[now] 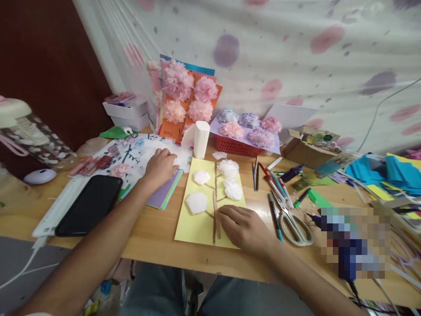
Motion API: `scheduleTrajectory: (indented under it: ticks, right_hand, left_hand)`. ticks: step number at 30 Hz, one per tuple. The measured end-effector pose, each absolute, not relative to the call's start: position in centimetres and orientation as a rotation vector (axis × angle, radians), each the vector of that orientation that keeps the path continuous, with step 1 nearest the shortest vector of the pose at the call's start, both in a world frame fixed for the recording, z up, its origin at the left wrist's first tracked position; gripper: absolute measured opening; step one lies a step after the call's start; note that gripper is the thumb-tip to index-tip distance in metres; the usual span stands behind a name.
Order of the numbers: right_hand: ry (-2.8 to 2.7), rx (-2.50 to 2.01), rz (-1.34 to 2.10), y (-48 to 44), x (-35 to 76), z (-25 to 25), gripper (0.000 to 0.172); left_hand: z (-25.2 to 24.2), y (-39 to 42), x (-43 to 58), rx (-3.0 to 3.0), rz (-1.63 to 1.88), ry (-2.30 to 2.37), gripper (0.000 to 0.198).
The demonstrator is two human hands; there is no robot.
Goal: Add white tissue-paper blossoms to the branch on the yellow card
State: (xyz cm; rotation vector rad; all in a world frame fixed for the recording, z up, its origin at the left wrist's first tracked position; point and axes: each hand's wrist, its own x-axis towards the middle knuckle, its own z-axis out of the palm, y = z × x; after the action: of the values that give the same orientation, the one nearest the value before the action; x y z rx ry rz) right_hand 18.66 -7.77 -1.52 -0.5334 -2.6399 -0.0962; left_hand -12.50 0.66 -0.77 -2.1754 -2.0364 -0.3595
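A yellow card (191, 229) lies in front of me, bearing a brown trunk line with branches. White paper pieces (196, 203) sit at its left and fluffy white tissue flowers (228, 168) at its right. My right hand (245, 226) rests on the card's lower right, fingers closed at a thin wooden stick (215, 206) that lies along the trunk. Farther left, my left hand (160, 167) is over white tissue sheets (181, 154), its fingers curled down; what is under the fingertips is hidden. Beneath its wrist side lies a stack of coloured paper (166, 193).
Scissors (296, 226), pens (273, 215) and a partly pixelated glue gun (348, 245) lie right. A white bottle (201, 139) stands behind the card, near a red basket (237, 146). A phone (90, 204) rests on a power strip (49, 219) at left.
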Motion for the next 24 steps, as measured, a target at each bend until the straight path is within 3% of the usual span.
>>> scheduleTrajectory:
  ticks: [5,14,19,24]
  right_hand:
    - [-2.577,-0.57,-0.193,-7.0,15.9,-0.8,0.017]
    - [-2.441,-0.601,-0.138,-6.5,14.0,-1.3,0.017]
    - [-2.268,-0.704,0.024,-6.5,14.6,-1.7,0.015]
    - [-2.07,-0.807,0.14,-6.7,14.9,-1.6,0.014]
  left_hand:
    - [-1.4,1.1,-13.2,-2.177,-0.298,-2.102,0.029]
    - [-0.7,1.0,-14.0,-2.033,-0.664,-2.063,0.031]
    - [1.0,0.0,-13.5,-1.89,-0.947,-1.978,0.03]
    - [1.5,-1.6,-9.1,-2.283,-1.357,-2.031,0.022]
